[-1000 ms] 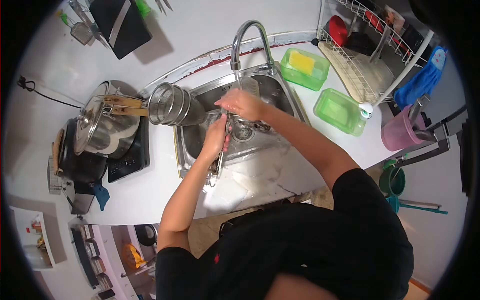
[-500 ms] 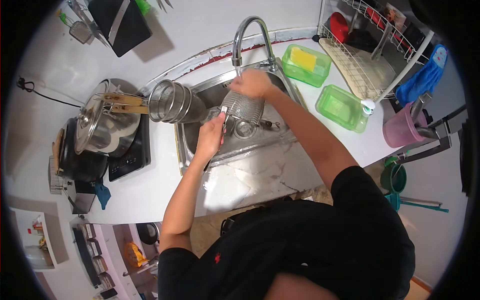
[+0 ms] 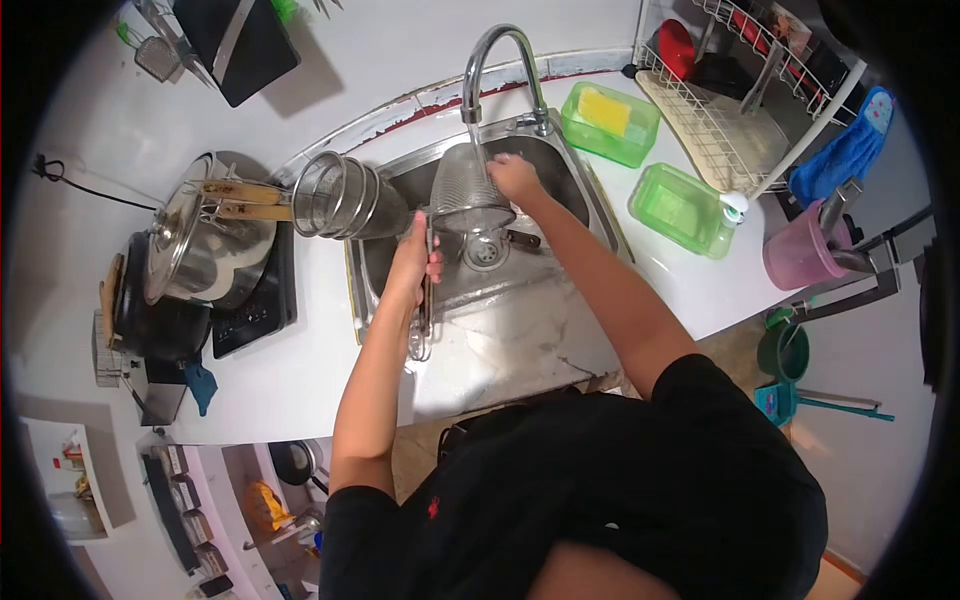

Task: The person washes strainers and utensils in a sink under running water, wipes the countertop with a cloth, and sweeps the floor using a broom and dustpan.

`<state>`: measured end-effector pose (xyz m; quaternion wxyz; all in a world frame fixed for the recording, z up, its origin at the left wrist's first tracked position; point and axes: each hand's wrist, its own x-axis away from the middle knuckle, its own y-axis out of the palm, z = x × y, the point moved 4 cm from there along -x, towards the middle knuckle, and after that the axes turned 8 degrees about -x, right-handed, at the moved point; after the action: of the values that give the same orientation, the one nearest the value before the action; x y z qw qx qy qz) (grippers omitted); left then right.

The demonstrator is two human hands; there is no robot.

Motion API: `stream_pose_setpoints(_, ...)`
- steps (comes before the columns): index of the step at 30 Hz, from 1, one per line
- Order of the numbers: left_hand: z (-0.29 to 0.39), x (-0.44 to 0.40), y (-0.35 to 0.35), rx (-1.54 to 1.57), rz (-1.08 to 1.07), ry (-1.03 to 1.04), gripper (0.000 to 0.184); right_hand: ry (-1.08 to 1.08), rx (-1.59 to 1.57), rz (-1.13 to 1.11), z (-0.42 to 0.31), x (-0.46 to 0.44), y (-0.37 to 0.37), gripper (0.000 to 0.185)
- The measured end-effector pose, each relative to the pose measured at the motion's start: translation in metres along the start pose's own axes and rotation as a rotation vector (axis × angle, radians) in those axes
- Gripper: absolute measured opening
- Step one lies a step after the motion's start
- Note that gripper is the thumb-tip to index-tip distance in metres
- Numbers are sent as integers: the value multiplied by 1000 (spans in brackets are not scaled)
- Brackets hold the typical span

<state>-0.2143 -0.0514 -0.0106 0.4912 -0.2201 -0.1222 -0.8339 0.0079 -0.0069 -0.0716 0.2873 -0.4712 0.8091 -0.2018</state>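
Observation:
A deep metal mesh strainer [image 3: 462, 190] is held over the steel sink [image 3: 467, 297], under the running faucet [image 3: 471, 105]. Its handle is in my left hand [image 3: 412, 262], with the fingers wrapped round it, and the wire end points toward the counter's front edge. My right hand [image 3: 515, 178] is closed against the strainer's right side; whether it grips the mesh or something small is hidden. Beneath the strainer the round drain [image 3: 486, 252] shows, with a dark-handled utensil [image 3: 523, 239] beside it.
Several nested strainers [image 3: 345, 197] with wooden handles lean at the sink's left, by a steel pot [image 3: 215, 250]. To the right are a green container with a yellow sponge [image 3: 605, 112], another green container [image 3: 678, 209], a dish rack [image 3: 720, 130] and a pink bin [image 3: 800, 252].
The strainer has come upright, mouth down, under the faucet. My right hand has moved from near the water stream down to the strainer's right side. My left hand has shifted slightly left.

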Motion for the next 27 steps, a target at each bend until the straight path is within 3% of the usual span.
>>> stream_pose_setpoints(5,-14,-44,31,182,-278,-252,30,347,-683,-494,-85,4,-43,21)
stream_pose_setpoints(6,-17,-64,34,183,-419,-225,27,441,-817,-598,-91,4,-44,18)
stream_pose_setpoints(9,-18,-118,47,48,-330,-258,27,421,-720,-639,-100,-1,-55,18)
stream_pose_setpoints(15,32,-66,51,95,-284,-255,25,437,-864,-536,-98,-4,-74,28)
stream_pose_setpoints(17,36,-49,36,-161,-204,-218,22,391,-786,-478,-99,-7,-77,28)
stream_pose_setpoints(19,32,-34,31,-26,-100,-198,24,374,-912,-432,-101,-9,-73,28)
stream_pose_setpoints(22,34,-13,16,94,-149,-162,23,339,-1006,-393,-106,-10,-71,28)
stream_pose_setpoints(26,48,11,-2,73,-104,-43,23,330,-1052,-552,-114,-2,-73,30)
stream_pose_setpoints(27,55,19,-4,15,-77,29,24,295,-1086,-480,-113,-3,-75,29)
